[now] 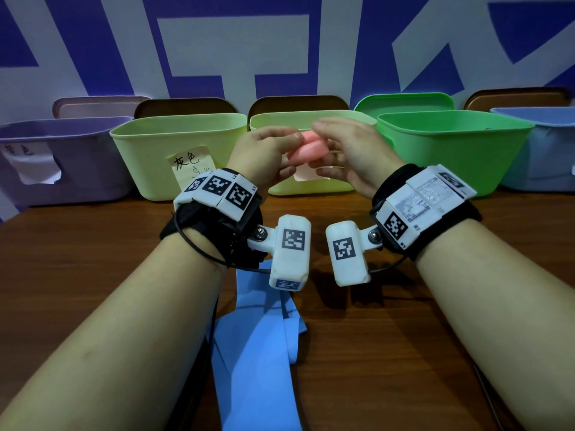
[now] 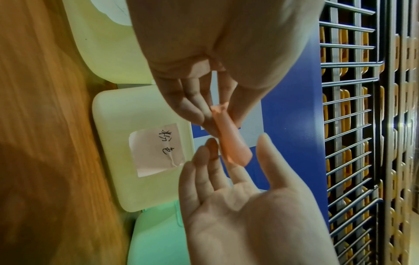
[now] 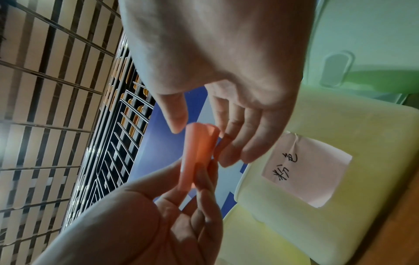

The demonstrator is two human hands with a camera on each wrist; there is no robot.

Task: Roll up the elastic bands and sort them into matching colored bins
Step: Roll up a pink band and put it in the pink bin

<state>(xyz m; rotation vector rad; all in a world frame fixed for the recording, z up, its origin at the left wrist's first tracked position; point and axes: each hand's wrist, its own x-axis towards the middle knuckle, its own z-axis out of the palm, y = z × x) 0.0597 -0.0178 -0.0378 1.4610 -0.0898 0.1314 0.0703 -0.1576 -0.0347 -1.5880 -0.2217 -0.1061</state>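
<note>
**Pink roll pinched at left fingertips**

The left hand [image 1: 261,154] pinches one end of the rolled pink band [image 1: 308,150] between thumb and fingers. The right hand [image 1: 354,150] is loosely spread around the other end, thumb just clear. The roll is held in the air near the pink-labelled bin [image 2: 113,143].

Brown woodgrain table [image 1: 93,250], pink band [image 1: 306,149], blue band [image 1: 255,353]

Head view: we see dim, cool light; dark shadows fall on table [image 1: 389,353] at centre; frame edges bend, wide-angle. Wrist views: we find warmer cast, soft focus, nearest surfaces blurred; pink band [image 3: 197,152] glows, lit through, in right wrist view. Glare star on wire rack [image 2: 353,107] at right edge, left wrist view.
</note>
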